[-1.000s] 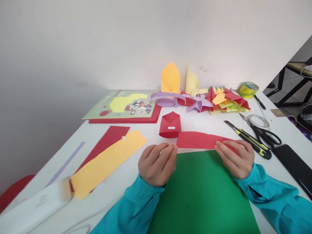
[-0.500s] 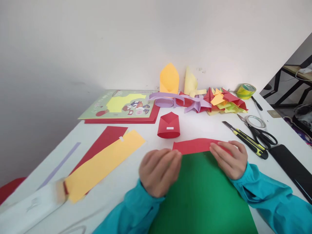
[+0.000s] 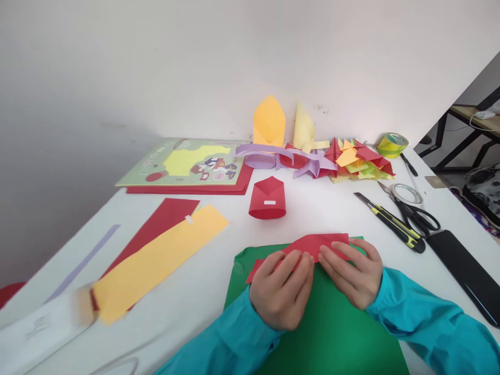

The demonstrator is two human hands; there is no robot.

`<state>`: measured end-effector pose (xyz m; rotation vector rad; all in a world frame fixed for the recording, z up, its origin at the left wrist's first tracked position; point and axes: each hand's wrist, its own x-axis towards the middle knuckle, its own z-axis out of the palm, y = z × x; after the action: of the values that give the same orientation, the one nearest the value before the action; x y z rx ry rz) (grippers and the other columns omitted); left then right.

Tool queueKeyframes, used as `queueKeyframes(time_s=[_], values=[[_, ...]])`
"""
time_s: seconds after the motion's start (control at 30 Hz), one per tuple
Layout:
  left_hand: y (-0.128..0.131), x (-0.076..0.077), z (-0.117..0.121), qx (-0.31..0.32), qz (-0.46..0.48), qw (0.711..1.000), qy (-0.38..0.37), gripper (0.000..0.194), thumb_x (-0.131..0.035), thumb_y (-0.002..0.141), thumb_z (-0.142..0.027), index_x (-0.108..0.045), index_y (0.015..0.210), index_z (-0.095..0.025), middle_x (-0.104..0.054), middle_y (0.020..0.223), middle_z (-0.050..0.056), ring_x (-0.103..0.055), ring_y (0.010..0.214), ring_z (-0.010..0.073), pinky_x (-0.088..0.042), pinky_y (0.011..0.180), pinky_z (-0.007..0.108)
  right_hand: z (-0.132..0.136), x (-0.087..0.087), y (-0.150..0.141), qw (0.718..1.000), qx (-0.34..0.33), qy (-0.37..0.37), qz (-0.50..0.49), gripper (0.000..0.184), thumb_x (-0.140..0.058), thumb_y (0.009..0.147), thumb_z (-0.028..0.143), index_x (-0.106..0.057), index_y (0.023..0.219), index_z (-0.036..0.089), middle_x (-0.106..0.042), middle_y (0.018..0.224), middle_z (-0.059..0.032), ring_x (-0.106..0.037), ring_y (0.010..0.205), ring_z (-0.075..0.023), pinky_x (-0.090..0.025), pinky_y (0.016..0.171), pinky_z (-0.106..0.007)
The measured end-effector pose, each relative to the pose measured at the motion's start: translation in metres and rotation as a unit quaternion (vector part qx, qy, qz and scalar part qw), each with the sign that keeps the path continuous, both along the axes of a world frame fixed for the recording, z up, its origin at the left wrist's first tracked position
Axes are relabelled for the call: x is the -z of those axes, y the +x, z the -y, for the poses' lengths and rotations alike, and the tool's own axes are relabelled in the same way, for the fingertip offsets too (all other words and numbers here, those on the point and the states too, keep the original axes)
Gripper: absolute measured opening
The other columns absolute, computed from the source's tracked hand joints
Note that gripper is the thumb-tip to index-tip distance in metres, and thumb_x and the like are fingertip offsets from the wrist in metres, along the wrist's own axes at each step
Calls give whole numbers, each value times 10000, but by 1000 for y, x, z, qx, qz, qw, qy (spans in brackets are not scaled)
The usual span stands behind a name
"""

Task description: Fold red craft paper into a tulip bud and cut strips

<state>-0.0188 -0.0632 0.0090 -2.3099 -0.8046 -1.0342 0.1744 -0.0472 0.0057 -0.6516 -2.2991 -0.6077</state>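
Observation:
Between my two hands is a strip of red paper (image 3: pixel 318 243), held over a green sheet (image 3: pixel 344 323). My left hand (image 3: pixel 283 289) is closed on the strip near its middle, and the strip's left end sticks out past my knuckles. Close beside it, my right hand (image 3: pixel 353 271) pinches the lower edge toward the right end. The strip bends slightly, and my fingers cover parts of it. Just beyond stands a folded red paper piece (image 3: pixel 267 200) with a pointed top, an oval base and a small white tape piece on its front.
Yellow-orange paper (image 3: pixel 164 260) overlaps red paper at left, near a white object (image 3: pixel 42 325). A printed paper pack (image 3: pixel 156 174) lies behind. Folded paper shapes (image 3: pixel 361 161) line the wall. A utility knife (image 3: pixel 390 221), scissors (image 3: pixel 417 216) and a black flat object (image 3: pixel 464 276) lie right.
My left hand has slid right along the red strip, closer to my right hand. The strip now sits lower over the green sheet, whose top left corner shows. The view has shifted slightly.

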Motion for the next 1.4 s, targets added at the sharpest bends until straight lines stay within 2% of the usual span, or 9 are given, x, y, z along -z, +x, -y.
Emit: queueKeyframes(time_s=[0.23, 0.63, 0.8, 0.97, 1.03, 1.17, 1.27, 1.4], values=[[-8, -1, -3, -15, 2, 1000, 3, 129, -612, 727, -64, -663, 838, -104, -711, 808, 84, -625, 784, 232, -461, 625, 372, -4, -2, 6, 1000, 22, 2, 9, 201, -503, 840, 133, -674, 929, 189, -711, 980, -7, -607, 931, -162, -416, 835, -359], [-23, -5, -13, -33, 30, 998, 42, 265, -740, 591, -12, -646, 833, -63, -705, 736, 105, -630, 714, 241, -454, 589, 359, -22, 3, 23, 994, 81, 62, -27, 143, -606, 782, 112, -662, 888, 190, -728, 915, -15, -646, 853, -148, -424, 844, -343], [-26, -8, -16, -38, 31, 997, 54, 272, -754, 571, -6, -641, 812, -61, -705, 704, 101, -637, 688, 241, -462, 574, 355, -31, 0, 29, 992, 92, 78, -34, 134, -646, 748, 111, -648, 868, 172, -735, 852, -20, -658, 796, -156, -436, 802, -340], [-29, -8, -19, -50, 31, 996, 62, 264, -755, 571, -6, -642, 803, -62, -707, 706, 107, -641, 678, 237, -463, 562, 349, -38, -6, 34, 985, 124, 88, -88, 187, -705, 690, 96, -635, 847, 170, -735, 799, -25, -650, 747, -166, -446, 747, -334], [-27, -7, -18, -44, 33, 997, 53, 262, -752, 571, -2, -644, 804, -56, -709, 711, 109, -640, 685, 237, -472, 578, 357, -34, -7, 28, 988, 111, 64, -90, 186, -710, 696, 113, -639, 861, 163, -734, 817, -35, -645, 767, -171, -441, 768, -350], [-17, -3, -10, -16, 20, 999, 22, 203, -709, 630, -23, -652, 823, -54, -711, 749, 111, -635, 726, 242, -477, 609, 374, -16, -4, 6, 998, 41, 4, -52, 189, -673, 767, 214, -648, 942, 146, -728, 890, -45, -636, 860, -164, -425, 837, -354], [-8, 0, -4, 1, 5, 1000, 7, 136, -640, 702, -48, -660, 836, -62, -714, 788, 107, -633, 758, 244, -472, 630, 386, -6, 0, -4, 999, -11, -18, -31, 202, -484, 868, 140, -652, 980, 122, -716, 952, -57, -620, 919, -170, -423, 859, -367], [-1, 4, -1, 8, 3, 1000, -3, 159, -553, 762, -63, -666, 875, -65, -720, 839, 97, -631, 783, 244, -471, 652, 391, 0, 3, -5, 999, -26, -23, -16, 292, -389, 869, 88, -662, 974, 104, -708, 970, -76, -607, 929, -186, -433, 847, -384]])
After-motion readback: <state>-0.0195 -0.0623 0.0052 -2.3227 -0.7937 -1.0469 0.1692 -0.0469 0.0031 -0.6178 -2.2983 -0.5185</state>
